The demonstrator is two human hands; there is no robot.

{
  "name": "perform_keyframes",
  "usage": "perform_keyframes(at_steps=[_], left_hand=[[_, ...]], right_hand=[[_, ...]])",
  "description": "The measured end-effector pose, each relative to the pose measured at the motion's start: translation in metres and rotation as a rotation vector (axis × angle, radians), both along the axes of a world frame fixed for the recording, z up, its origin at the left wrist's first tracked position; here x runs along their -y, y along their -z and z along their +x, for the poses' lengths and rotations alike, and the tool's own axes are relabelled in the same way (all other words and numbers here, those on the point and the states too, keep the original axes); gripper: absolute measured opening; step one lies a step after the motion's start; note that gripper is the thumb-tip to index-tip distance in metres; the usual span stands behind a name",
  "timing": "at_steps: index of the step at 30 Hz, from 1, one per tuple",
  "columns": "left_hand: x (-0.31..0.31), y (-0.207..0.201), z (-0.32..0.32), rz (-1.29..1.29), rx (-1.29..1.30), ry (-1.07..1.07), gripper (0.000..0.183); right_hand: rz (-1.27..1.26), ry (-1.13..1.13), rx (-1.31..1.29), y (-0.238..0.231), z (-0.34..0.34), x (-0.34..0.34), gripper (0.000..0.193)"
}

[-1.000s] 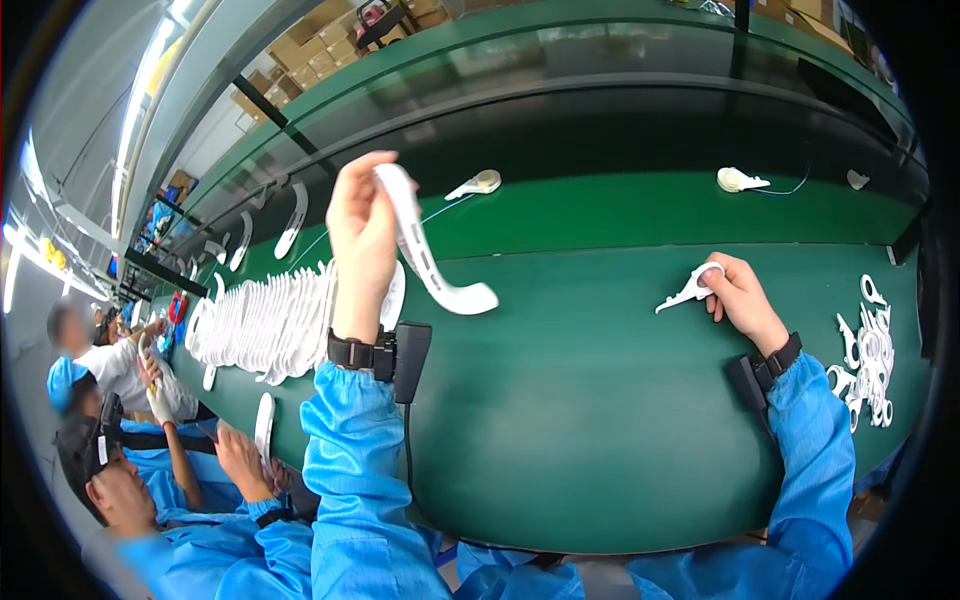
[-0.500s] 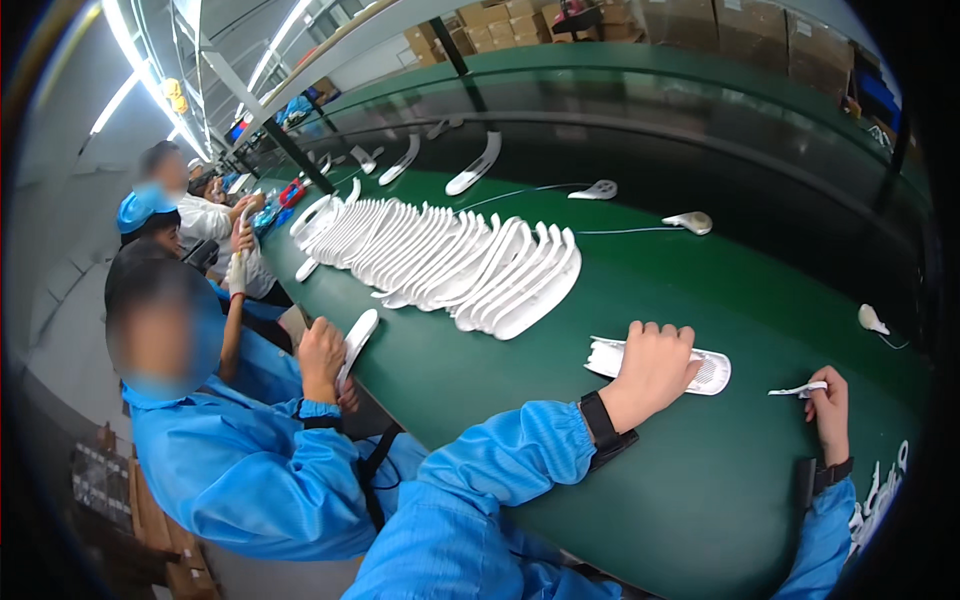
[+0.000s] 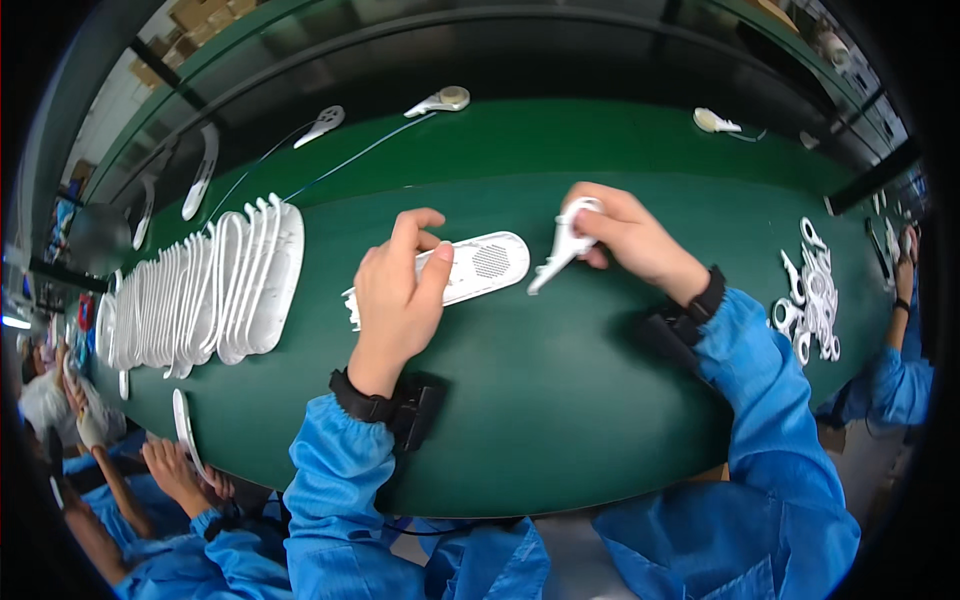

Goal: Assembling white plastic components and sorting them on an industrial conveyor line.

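Observation:
A long white plastic cover with rounded ends (image 3: 490, 258) lies on the green tabletop, a patch of small holes near its right end. My left hand (image 3: 398, 290) grips its left half; the thumb rests on it and the index finger is raised. My palm hides the middle of the cover. Just right of it, my right hand (image 3: 625, 232) pinches a small white plastic piece (image 3: 568, 240) with a ring-shaped head and a narrow tail. The tail points down toward the cover's right end, apart from it.
A tight row of similar white covers (image 3: 205, 290) stands at left. Ring-headed white pieces (image 3: 818, 300) lie heaped at right. White parts with thin cables (image 3: 440, 100) lie along the back. A co-worker's hand (image 3: 175, 470) holds a cover at lower left; another person's arm (image 3: 900, 300) shows at far right.
My view has swung to the right. The small ring-headed piece in my right hand has come from the right side close to the cover. My left hand stays on the cover.

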State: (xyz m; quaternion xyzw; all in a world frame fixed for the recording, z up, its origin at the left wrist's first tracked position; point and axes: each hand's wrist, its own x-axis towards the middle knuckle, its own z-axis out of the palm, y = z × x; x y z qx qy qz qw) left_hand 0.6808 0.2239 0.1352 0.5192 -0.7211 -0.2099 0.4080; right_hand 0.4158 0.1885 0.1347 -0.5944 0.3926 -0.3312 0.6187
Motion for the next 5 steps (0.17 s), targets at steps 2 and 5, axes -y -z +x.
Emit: perform_keyframes(at_steps=[2,5], left_hand=[[-0.001,-0.002,0.008,0.02,0.015,0.037,0.025],[-0.004,-0.01,0.012,-0.071,0.267,0.127,0.033]], right_hand=[[0.054,-0.005,-0.007,0.003,0.028,-0.001,0.017],[0.147,0.07,0.002,0.013,0.054,0.002,0.017]])
